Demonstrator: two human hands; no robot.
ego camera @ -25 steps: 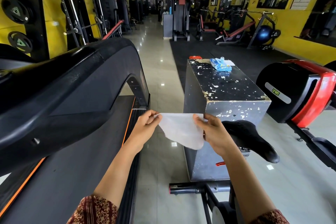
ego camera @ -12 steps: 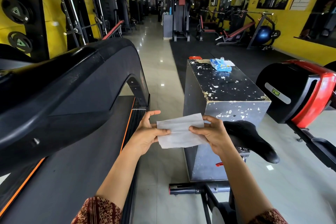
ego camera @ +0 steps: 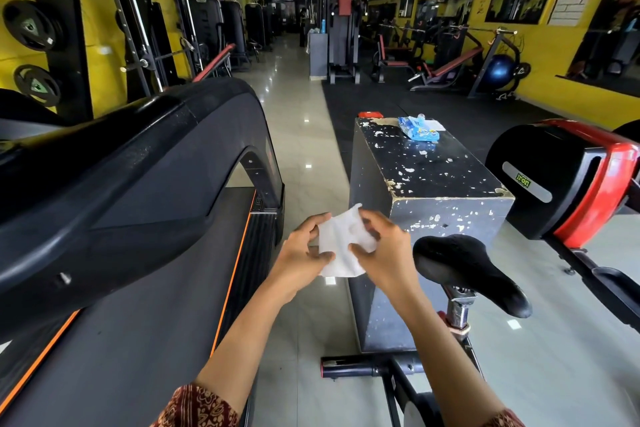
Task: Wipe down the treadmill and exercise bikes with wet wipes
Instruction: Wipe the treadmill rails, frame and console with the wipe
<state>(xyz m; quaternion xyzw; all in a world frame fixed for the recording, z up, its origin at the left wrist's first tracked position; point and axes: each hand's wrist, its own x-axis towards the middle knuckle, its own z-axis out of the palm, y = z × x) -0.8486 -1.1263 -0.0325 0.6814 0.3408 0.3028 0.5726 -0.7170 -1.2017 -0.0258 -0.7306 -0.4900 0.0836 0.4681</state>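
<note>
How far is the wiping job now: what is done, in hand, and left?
Done: one wet wipe is out; the blue pack lies on the black box. In hand: the left hand and right hand pinch the wipe. Left: it touches neither treadmill nor bike saddle, so all wiping seems to remain.

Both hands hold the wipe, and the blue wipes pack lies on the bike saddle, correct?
No: the head view shows the blue wipes pack on the black box, not the bike saddle. The left hand and right hand hold the wipe.
</note>
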